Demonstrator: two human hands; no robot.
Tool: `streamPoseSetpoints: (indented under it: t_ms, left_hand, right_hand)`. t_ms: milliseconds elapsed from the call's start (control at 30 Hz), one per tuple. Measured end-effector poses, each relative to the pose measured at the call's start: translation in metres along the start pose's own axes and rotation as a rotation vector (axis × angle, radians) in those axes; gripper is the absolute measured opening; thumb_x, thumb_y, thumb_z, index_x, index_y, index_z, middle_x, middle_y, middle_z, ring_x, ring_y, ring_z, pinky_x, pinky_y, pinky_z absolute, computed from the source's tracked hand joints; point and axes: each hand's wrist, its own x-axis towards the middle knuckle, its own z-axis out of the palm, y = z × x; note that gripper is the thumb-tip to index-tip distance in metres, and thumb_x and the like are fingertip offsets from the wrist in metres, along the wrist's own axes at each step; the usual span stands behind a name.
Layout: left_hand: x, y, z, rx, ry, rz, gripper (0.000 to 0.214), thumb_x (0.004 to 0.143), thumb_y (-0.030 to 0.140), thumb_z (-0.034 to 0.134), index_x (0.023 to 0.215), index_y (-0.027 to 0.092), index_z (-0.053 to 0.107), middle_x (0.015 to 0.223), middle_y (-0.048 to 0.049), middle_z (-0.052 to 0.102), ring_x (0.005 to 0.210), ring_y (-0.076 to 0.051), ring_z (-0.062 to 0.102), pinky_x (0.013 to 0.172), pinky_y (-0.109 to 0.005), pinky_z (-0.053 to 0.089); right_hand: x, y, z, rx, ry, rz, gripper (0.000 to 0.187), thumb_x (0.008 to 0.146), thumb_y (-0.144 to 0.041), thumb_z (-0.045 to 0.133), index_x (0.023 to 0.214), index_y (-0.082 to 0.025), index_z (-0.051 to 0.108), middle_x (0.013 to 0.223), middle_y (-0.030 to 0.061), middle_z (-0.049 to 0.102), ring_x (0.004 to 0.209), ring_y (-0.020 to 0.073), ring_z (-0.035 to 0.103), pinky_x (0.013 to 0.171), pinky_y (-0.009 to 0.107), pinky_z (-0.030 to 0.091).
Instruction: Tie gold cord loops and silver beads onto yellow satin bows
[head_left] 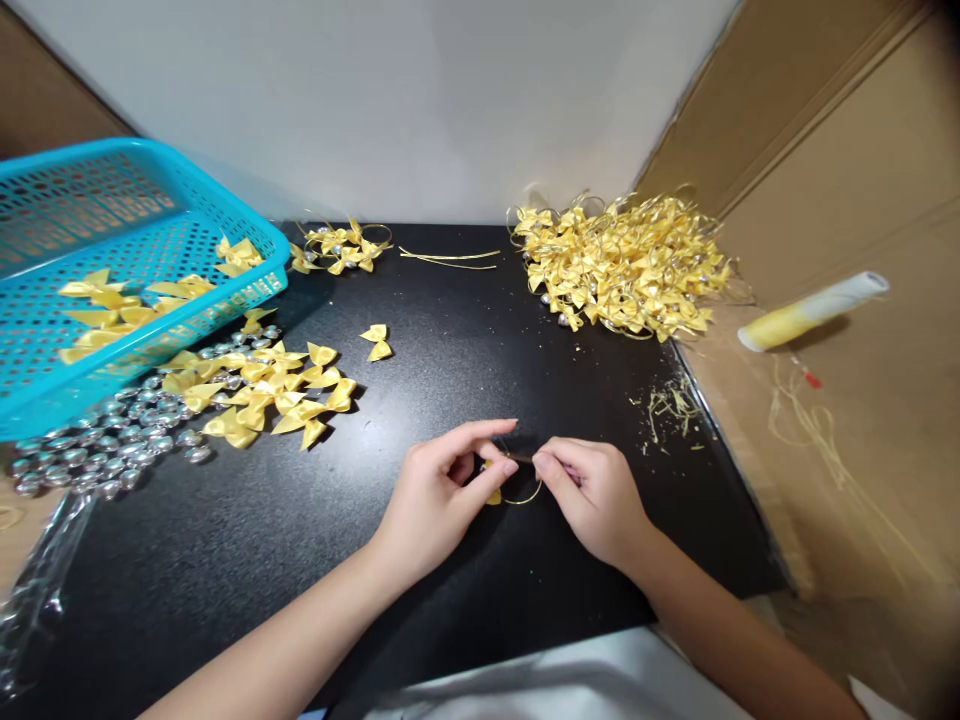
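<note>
My left hand [442,485] is closed in a pinch on a yellow ribbon bow [493,496], most of which its fingers cover. From the bow a thin gold cord [523,501] curves below the fingers toward the other hand. Pinched fingers of my right hand [592,490] meet the cord's end close by. Between the hands shows a thin dark strip, too blurred to name. Ahead lies a single yellow bow [377,342] on the black tabletop [450,350]. Two cut gold cords [450,259] lie near the wall.
At left, a blue plastic basket [217,195] holds yellow bows; beside it are loose bows [281,390] and silver beads [112,445]. A small group of corded bows [345,245] lies behind. At right are a large heap of corded bows [622,265], cord scraps [671,405] and a tube [814,310].
</note>
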Motion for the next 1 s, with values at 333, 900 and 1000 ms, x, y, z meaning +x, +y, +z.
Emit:
streamPoseSetpoints:
  t_ms: [333,900,1000]
  left_hand:
    - [0.001,0.001,0.002,-0.042,-0.008,-0.051,0.028,0.082,0.026,0.067,0.108,0.019,0.072,0.068,0.0003,0.066,0.050,-0.008,0.043,0.050,-0.021,0.034]
    - [0.003,-0.002,-0.001,-0.092,0.035,-0.118,0.030,0.079,0.031,0.071,0.104,0.015,0.067,0.067,-0.0003,0.068,0.059,-0.012,0.054,0.058,-0.023,0.039]
    - [0.002,-0.003,-0.001,-0.090,0.038,-0.113,0.031,0.078,0.031,0.071,0.104,0.015,0.066,0.068,-0.0003,0.068,0.060,-0.013,0.056,0.058,-0.024,0.040]
  right_hand:
    - [0.000,0.001,0.002,-0.028,0.033,-0.010,0.042,0.096,-0.035,0.045,0.057,-0.019,0.045,0.052,-0.0038,0.042,0.048,0.0092,0.039,0.052,0.026,0.025]
    - [0.002,0.020,-0.004,-0.007,0.164,0.149,0.009,0.079,-0.028,0.070,0.081,-0.022,0.064,0.079,0.0014,0.072,0.072,0.0183,0.071,0.065,0.026,0.053]
    - [0.005,0.024,-0.004,-0.086,0.119,0.132,0.004,0.079,-0.024,0.070,0.083,-0.024,0.068,0.082,0.0014,0.076,0.077,0.0202,0.073,0.068,0.028,0.056]
